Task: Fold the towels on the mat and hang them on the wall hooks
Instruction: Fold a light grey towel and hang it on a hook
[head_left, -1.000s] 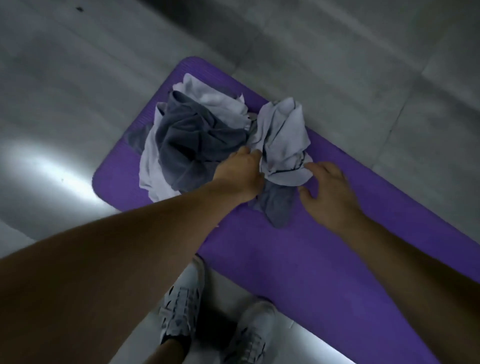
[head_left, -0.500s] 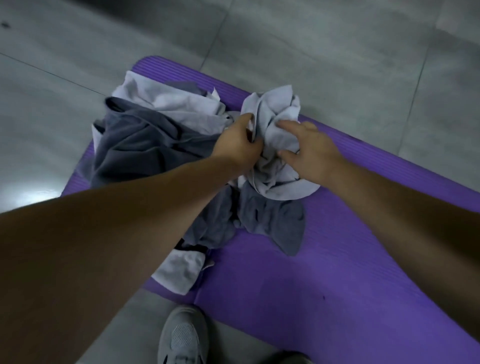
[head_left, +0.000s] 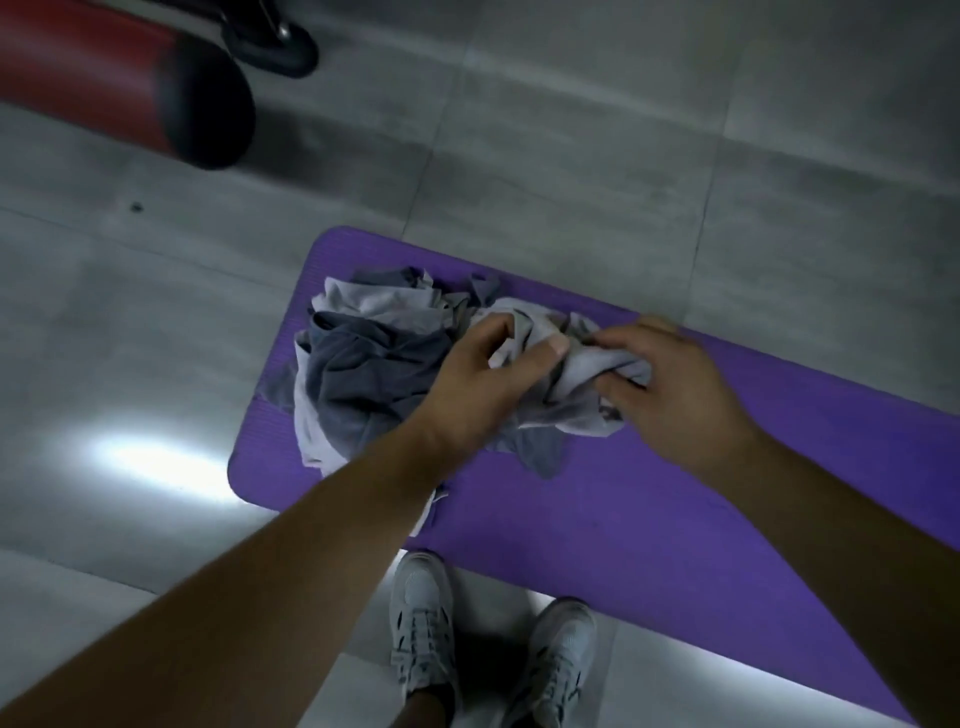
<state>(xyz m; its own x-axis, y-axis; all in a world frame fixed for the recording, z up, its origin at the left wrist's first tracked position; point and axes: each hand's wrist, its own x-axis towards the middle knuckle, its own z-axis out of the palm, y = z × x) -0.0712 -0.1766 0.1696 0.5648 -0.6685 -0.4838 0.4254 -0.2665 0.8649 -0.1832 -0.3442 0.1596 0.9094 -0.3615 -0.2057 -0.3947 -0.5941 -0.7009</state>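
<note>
Purple foam, the mat (head_left: 675, 519) lies on a grey tiled floor (head_left: 571, 182) and carries the whole heap of towels at its far-left end. From the head camera, a crumpled dark grey towel (head_left: 363, 374) sits on the left of the heap, with paler cloth under and behind it. A light grey towel (head_left: 582, 369) is bunched on the right of the pile, and both hands are on it. The left hand (head_left: 483, 384) has its fingers and thumb curled round a fold of it. The right hand (head_left: 670, 395) pinches the cloth just beside, so the two hands are close together on the one towel. This grip looks meant to separate that towel from the tangle and find its edges before any fold; nothing on the mat is folded yet. A pair of pale shoes (head_left: 423, 623) stands at the near edge of the mat, placing the person right over the work. A red padded cylinder (head_left: 104, 78) lies well apart at the upper left. No wall hooks are in view.
</note>
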